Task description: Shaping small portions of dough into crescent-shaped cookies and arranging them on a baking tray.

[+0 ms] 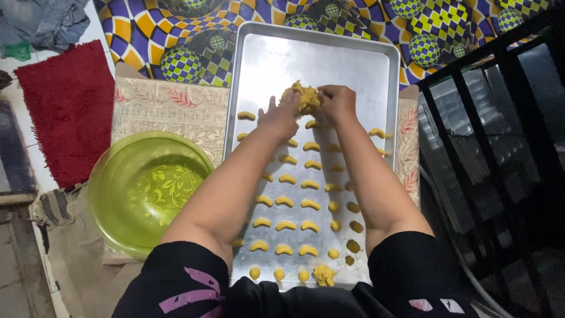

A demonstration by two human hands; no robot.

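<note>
Head view, looking down, we see first the patterned cloth [365, 17] of purple, yellow and green checks spread under the far end of a large metal baking tray [365, 65]. To its left sits a green plastic bowl [147, 188], and beyond that a red rug [70, 106]. Rows of small crescent-shaped dough pieces [285, 225] fill the near half of the tray. At the tray's middle lies a yellow dough lump [303, 97]; our left hand [279, 118] presses against its left side with fingers curled, and our right hand [336, 103] closes on its right side, both gripping it.
</note>
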